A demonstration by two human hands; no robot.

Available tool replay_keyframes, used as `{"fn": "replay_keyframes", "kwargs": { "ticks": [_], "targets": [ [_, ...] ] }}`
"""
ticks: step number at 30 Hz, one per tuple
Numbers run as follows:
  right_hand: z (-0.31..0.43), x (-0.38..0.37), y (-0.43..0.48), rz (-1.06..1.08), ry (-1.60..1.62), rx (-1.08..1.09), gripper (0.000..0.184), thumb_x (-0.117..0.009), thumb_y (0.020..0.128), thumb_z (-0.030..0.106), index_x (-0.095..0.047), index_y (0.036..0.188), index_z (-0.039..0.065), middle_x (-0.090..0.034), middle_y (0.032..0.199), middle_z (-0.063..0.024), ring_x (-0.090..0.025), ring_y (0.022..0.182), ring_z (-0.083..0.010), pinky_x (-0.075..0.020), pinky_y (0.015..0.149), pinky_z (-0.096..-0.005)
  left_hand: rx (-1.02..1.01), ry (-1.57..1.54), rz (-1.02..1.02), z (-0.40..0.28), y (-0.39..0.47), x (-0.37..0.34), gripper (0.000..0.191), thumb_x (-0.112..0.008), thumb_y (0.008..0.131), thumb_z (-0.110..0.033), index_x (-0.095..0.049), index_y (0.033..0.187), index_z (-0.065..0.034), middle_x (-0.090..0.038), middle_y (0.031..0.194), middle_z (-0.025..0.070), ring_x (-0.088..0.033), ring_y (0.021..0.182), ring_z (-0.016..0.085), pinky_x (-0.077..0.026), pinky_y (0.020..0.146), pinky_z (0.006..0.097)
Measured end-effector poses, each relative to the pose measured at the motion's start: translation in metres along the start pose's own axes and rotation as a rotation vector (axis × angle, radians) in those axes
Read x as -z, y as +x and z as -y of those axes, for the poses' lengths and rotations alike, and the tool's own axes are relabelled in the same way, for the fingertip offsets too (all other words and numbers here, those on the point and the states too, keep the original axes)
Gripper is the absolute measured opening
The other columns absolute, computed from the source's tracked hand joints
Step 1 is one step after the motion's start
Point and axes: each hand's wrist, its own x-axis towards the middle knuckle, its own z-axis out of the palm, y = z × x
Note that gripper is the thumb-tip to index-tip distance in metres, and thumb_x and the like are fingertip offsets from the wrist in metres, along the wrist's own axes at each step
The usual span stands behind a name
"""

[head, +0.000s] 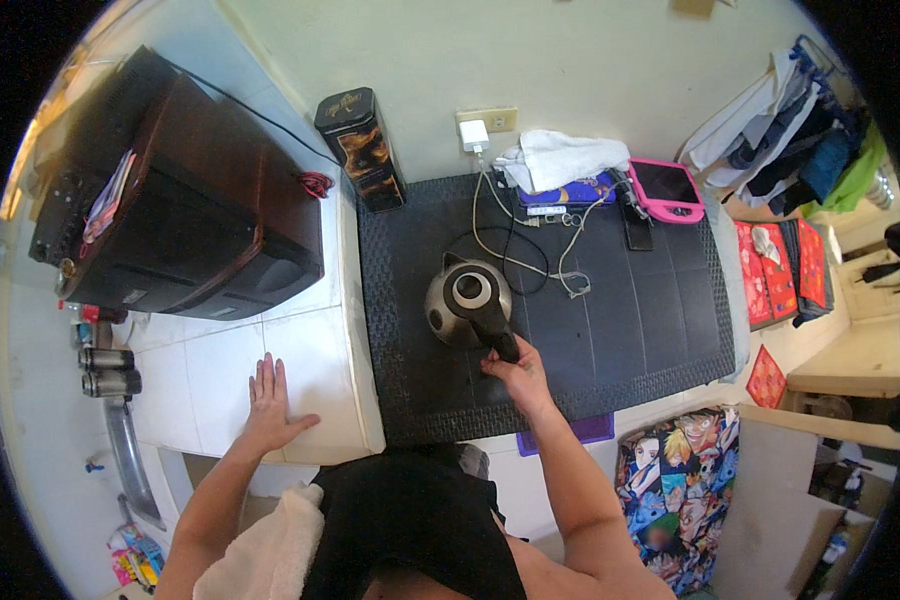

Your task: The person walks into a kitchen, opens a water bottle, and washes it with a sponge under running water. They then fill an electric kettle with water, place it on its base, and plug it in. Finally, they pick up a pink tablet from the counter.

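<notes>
My right hand (521, 371) grips the black handle of an electric kettle (461, 296) with a steel body and a black lid. The kettle is over the dark table (630, 315); whether its base touches the tabletop I cannot tell. Flat on the white tiled counter (217, 360) to the left rests my left hand (274, 409), fingers spread and holding nothing. A cream towel (270, 544) hangs by my left arm.
Cables (521, 262) run from a white charger (474, 135) across the table behind the kettle. A pink-cased tablet (667, 191), a phone (636, 227) and a white cloth (562, 161) lie at the back. A tall tin (364, 150) and a large dark speaker (195, 202) stand leftward.
</notes>
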Motion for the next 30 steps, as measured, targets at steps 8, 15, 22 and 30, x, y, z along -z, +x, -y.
{"fn": "replay_keyframes", "kwargs": {
  "ticks": [8,15,22,30],
  "targets": [
    [-0.006,0.013,-0.012,-0.069,-0.148,-0.012,0.025,-0.068,0.08,-0.016,-0.064,0.093,0.006,-0.068,0.091,-0.0016,-0.067,0.092,-0.0144,-0.0559,0.09,-0.0314,-0.018,0.01,-0.005,-0.004,-0.003,-0.004,0.139,-0.079,0.083,-0.069,-0.004,0.167,0.0111,0.001,0.174,0.0391,-0.002,0.162,0.057,-0.008,0.128,0.0693],
    [-0.014,0.025,-0.017,0.022,0.087,-0.011,0.025,-0.068,0.079,-0.015,-0.063,0.09,0.007,-0.067,0.089,-0.0025,-0.069,0.089,-0.0164,-0.0571,0.088,-0.0334,0.014,0.011,0.024,-0.001,-0.012,-0.001,0.14,-0.079,0.082,-0.07,-0.004,0.167,0.0117,0.0,0.174,0.0396,-0.001,0.162,0.057,-0.008,0.128,0.0697],
    [-0.004,0.032,-0.026,-0.008,-0.042,0.023,0.025,-0.065,0.079,-0.016,-0.062,0.091,0.006,-0.065,0.087,-0.0011,-0.068,0.088,-0.0147,-0.0574,0.085,-0.033,0.019,0.024,0.042,-0.004,-0.009,0.001,0.14,-0.08,0.082,-0.069,-0.003,0.167,0.0115,0.001,0.174,0.0396,-0.001,0.162,0.057,-0.009,0.128,0.0696],
    [-0.01,0.04,-0.035,-0.023,-0.054,0.036,0.026,-0.066,0.082,-0.014,-0.064,0.099,0.005,-0.065,0.094,-0.0001,-0.066,0.092,-0.0137,-0.0574,0.088,-0.0318,-0.103,0.05,0.05,-0.063,0.011,0.066,0.117,-0.082,0.087,-0.053,-0.02,0.168,0.0039,-0.015,0.174,0.0326,-0.013,0.162,0.052,-0.014,0.131,0.0617]
  ]
}}
